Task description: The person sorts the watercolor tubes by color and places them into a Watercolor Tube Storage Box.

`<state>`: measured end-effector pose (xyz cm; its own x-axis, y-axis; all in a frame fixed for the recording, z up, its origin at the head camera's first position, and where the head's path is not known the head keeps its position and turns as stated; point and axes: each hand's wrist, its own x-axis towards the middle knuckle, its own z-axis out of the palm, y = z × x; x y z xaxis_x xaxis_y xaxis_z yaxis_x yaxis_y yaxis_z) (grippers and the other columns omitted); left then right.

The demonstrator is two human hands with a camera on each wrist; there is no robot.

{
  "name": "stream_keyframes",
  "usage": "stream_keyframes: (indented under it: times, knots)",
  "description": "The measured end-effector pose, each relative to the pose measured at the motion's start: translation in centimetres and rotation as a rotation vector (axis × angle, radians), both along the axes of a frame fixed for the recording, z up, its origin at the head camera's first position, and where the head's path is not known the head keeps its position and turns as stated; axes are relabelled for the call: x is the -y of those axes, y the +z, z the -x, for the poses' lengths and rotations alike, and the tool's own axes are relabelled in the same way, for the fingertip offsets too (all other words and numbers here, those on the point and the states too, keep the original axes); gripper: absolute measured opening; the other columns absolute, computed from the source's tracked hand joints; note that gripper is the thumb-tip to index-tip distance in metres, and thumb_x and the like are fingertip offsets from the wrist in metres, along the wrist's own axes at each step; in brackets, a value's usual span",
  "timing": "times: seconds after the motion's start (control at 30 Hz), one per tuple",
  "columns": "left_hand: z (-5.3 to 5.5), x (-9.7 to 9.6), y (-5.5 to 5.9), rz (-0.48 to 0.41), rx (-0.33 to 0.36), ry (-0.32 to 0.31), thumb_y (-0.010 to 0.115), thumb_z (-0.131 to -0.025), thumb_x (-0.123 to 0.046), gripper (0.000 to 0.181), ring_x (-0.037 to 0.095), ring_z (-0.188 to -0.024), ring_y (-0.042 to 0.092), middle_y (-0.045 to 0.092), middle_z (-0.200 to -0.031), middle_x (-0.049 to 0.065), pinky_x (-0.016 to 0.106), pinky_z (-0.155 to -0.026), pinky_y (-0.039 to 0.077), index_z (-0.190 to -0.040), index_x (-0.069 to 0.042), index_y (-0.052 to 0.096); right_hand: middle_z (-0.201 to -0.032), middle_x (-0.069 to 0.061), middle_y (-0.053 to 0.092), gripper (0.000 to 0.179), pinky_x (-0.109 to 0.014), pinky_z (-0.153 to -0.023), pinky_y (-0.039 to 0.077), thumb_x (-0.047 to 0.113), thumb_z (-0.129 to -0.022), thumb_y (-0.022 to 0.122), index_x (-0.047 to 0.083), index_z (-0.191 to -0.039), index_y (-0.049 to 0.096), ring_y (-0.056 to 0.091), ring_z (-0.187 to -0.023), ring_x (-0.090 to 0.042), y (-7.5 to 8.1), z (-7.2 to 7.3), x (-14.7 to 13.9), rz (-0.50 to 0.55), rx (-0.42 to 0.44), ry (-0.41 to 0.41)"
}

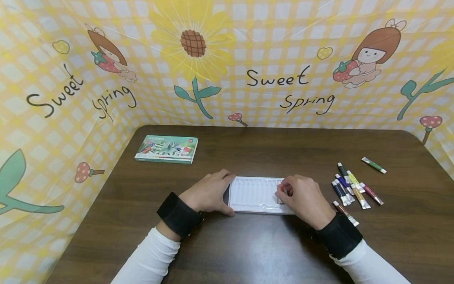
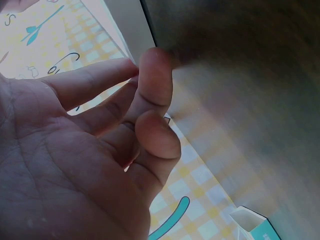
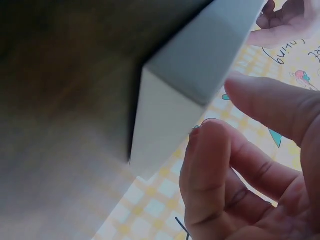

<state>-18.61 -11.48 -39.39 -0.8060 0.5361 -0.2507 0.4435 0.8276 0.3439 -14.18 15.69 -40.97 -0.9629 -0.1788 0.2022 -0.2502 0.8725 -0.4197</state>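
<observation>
In the head view a white slotted plastic tray [image 1: 253,193] lies flat at the middle of the table. My left hand [image 1: 209,193] grips its left end, thumb at the near corner and fingers at the far one. In the left wrist view some fingertips [image 2: 155,75] meet the tray's edge [image 2: 132,30]. Over the tray's right end is my right hand [image 1: 303,199], with thumb and forefinger pinched together. A small pale end, seemingly of a paint tube [image 1: 279,200], shows below them; the rest is hidden. The right wrist view shows the tray's corner [image 3: 170,110] beside curled fingers [image 3: 207,170].
Several paint tubes [image 1: 358,189] lie loosely to the right of my right hand, with a green tube [image 1: 374,165] farther back. A green illustrated box [image 1: 166,150] sits at the back left. A yellow checked cloth [image 1: 269,51] hangs behind the brown table [image 1: 227,252].
</observation>
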Motion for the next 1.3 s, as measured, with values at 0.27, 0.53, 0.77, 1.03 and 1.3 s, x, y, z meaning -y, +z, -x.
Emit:
stream_keyframes:
  times: [0.27, 0.53, 0.77, 1.03, 1.3]
  knots:
    - [0.06, 0.03, -0.10, 0.001, -0.002, 0.000, 0.095, -0.076, -0.044, 0.103, 0.035, -0.134, 0.055, 0.050, -0.158, 0.013, 0.051, -0.115, 0.047, -0.159, -0.008, 0.046, -0.086, -0.002, 0.066, 0.010, -0.033, -0.065, 0.047, 0.017, -0.089, 0.083, 0.009, -0.092, 0.078, 0.053, -0.071, -0.015, 0.58, -0.46, -0.17, -0.091, 0.003, 0.061]
    - [-0.01, 0.01, 0.04, -0.002, 0.003, 0.009, 0.095, -0.076, -0.043, 0.102, 0.035, -0.133, 0.055, 0.051, -0.157, 0.012, 0.051, -0.114, 0.047, -0.159, -0.009, 0.047, -0.088, -0.004, 0.064, 0.011, -0.035, -0.062, 0.049, 0.019, -0.089, 0.082, 0.009, -0.091, 0.077, 0.053, -0.074, -0.017, 0.49, -0.60, -0.21, -0.202, -0.083, 0.112]
    - [-0.01, -0.01, -0.05, 0.000, 0.001, 0.008, 0.095, -0.076, -0.044, 0.102, 0.035, -0.135, 0.055, 0.050, -0.158, 0.012, 0.051, -0.115, 0.046, -0.159, -0.009, 0.047, -0.095, -0.007, 0.067, 0.015, -0.037, -0.059, 0.052, 0.023, -0.089, 0.085, 0.011, -0.093, 0.077, 0.057, -0.080, -0.020, 0.37, -0.79, -0.07, -0.252, -0.096, 0.099]
    - [0.00, -0.05, -0.04, 0.002, -0.001, 0.010, 0.095, -0.076, -0.044, 0.102, 0.034, -0.134, 0.055, 0.050, -0.158, 0.012, 0.051, -0.115, 0.047, -0.159, -0.009, 0.047, -0.110, -0.008, 0.071, 0.019, -0.044, -0.070, 0.060, 0.019, -0.090, 0.083, 0.012, -0.107, 0.081, 0.067, -0.096, -0.026, 0.47, -1.02, -0.34, -0.269, -0.113, 0.150]
    - [-0.06, -0.07, -0.07, 0.003, -0.007, 0.009, 0.095, -0.076, -0.044, 0.102, 0.033, -0.133, 0.056, 0.051, -0.158, 0.012, 0.050, -0.114, 0.048, -0.159, -0.008, 0.047, -0.115, -0.008, 0.073, 0.023, -0.045, -0.074, 0.061, 0.014, -0.090, 0.083, 0.010, -0.112, 0.080, 0.067, -0.102, -0.027, 0.14, -0.86, -0.04, -0.288, -0.089, 0.127]
